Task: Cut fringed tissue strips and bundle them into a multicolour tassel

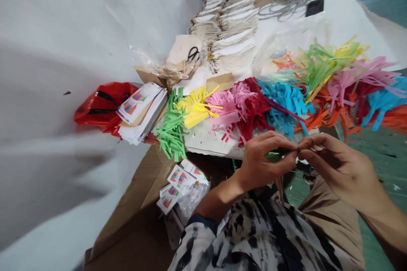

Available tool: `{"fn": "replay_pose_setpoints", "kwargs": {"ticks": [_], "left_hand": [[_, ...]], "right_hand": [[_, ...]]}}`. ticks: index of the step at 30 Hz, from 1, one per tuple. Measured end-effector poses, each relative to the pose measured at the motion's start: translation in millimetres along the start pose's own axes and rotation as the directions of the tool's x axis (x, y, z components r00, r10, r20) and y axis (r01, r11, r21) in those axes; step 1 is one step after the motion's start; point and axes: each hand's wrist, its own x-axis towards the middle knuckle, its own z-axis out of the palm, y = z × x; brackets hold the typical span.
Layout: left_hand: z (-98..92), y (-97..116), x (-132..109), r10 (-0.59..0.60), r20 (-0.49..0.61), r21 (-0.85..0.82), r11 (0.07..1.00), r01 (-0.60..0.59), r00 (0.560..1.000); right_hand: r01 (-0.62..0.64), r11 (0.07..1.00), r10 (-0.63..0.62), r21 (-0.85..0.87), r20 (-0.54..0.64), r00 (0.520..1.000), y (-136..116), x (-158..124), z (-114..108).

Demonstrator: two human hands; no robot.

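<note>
My left hand (pixel 265 161) and my right hand (pixel 340 165) meet fingertip to fingertip over my lap, both pinched closed. A bit of green paper (pixel 276 153) shows between the left thumb and fingers. The right fingertips press at its end, where the detail is too small to make out. Just beyond my hands, fringed tissue-paper tassels lie in a row along the table edge: green (pixel 173 129), yellow (pixel 195 106), pink (pixel 227 103), dark red (pixel 254 114), blue (pixel 284 103) and orange (pixel 333 110).
Stacked white paper bundles (pixel 235 42) stand at the back. Scissors (pixel 193 53) lie on clear wrapping at left. A red bag (pixel 104 106) and printed cards (pixel 136 103) sit by the wall. Below, an open cardboard box (pixel 127 216) holds cards and plastic. Cables (pixel 286 6) lie far right.
</note>
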Motion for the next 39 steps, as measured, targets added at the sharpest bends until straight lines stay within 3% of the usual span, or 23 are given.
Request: {"fn": "replay_pose_setpoints", "kwargs": {"ticks": [4,11,17,22,31,39], "left_hand": [[4.7,0,-3,-0.020,0.017,0.012,1.000,0.020,1.000],[7.3,1,-3,-0.155,0.014,-0.053,0.986,0.156,0.988],[10.3,-5,-5,-0.120,0.024,-0.097,0.988,0.121,0.993],[13.1,-3,-8,-0.307,0.082,-0.174,0.932,0.317,0.948],[28.2,-8,-6,-0.307,0.031,-0.162,0.938,0.308,0.951],[42.3,-6,-6,-0.305,0.099,-0.226,0.920,0.319,0.947]], "right_hand": [[0.030,1.000,-0.030,-0.001,-0.068,0.997,1,-4,4],[-0.090,0.991,0.110,0.097,-0.213,0.971,1,-9,5],[-0.092,0.993,0.102,0.071,-0.153,0.983,3,-9,0],[-0.132,0.989,0.144,0.062,-0.248,0.958,3,-13,1],[-0.060,0.992,0.089,0.113,-0.270,0.959,3,-15,-3],[-0.076,0.996,0.088,0.050,-0.330,0.940,8,-25,-15]]}}
